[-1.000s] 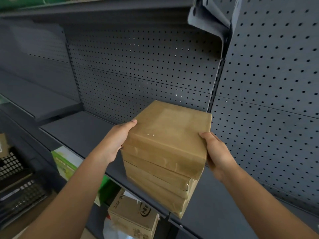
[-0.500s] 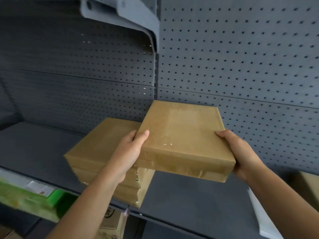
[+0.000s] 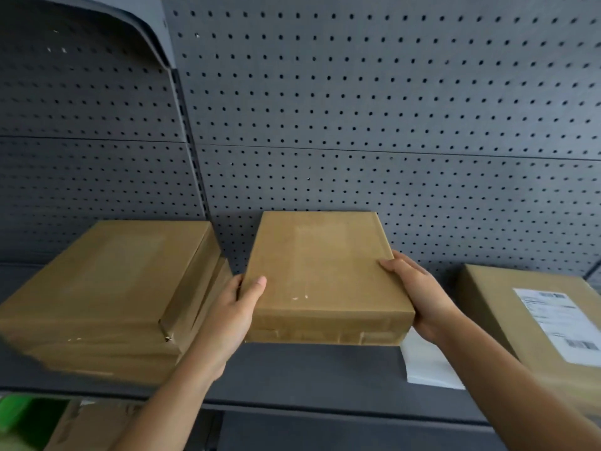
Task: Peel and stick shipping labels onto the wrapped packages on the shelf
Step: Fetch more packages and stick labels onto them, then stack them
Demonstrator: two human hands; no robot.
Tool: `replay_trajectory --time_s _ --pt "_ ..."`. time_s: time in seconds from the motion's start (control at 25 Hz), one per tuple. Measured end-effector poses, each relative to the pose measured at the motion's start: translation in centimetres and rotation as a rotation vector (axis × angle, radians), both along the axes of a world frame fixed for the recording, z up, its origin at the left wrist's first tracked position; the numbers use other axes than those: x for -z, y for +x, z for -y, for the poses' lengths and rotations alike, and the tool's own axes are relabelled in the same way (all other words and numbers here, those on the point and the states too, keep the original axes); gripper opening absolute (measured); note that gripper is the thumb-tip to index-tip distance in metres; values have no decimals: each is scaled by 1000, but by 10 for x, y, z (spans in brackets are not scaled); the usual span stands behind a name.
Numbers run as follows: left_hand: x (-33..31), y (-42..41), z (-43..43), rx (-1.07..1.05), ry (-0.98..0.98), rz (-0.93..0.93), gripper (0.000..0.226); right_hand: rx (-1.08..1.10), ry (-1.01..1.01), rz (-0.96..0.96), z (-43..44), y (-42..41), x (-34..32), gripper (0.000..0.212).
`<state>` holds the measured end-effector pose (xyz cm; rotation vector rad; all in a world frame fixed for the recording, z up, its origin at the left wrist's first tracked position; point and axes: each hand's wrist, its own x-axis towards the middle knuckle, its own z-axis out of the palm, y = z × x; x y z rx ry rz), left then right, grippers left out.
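Note:
A flat package wrapped in brown paper (image 3: pixel 322 275) is held level just above the dark shelf (image 3: pixel 309 372), with no label on its top. My left hand (image 3: pixel 232 315) grips its left edge and my right hand (image 3: pixel 419 296) grips its right edge. To the left a stack of brown wrapped packages (image 3: pixel 107 294) rests on the shelf. At the right another wrapped package (image 3: pixel 507 307) lies on the shelf and carries a white shipping label (image 3: pixel 557 323). A white sheet (image 3: pixel 426 366) lies flat on the shelf under my right forearm.
A grey perforated back panel (image 3: pixel 357 109) rises behind the shelf, with a shelf bracket (image 3: pixel 153 37) at upper left. Below the shelf's front edge, a green box (image 3: pixel 16 415) and a cardboard box (image 3: pixel 87 428) show at the lower left.
I lifted the top package off the stack and carried it rightwards in both hands. The stack now rests on the shelf at left, and the labelled package has come into view.

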<state>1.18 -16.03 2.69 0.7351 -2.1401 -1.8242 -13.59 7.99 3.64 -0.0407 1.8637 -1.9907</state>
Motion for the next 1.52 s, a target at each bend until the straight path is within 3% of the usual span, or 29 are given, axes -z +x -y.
replay_trajectory --time_s 0.28,0.92,1.0,1.12,1.32,1.52 --pt "41 1 -8 -35 32 88 12 -10 27 73 -7 2 45 24" --pt "83 13 -3 22 -30 211 52 -72 84 101 -2 7 98 30" --pt "78 9 -4 33 -90 215 51 -90 110 70 -6 6 97 35" --pt "70 4 -7 12 -341 183 62 -80 192 17 -16 5 95 58" --pt "50 -22 -38 107 -691 47 60 -9 350 -110 -57 -5 86 44" --pt "35 -66 -92 308 -706 -38 51 11 620 -280 -103 -14 92 45"
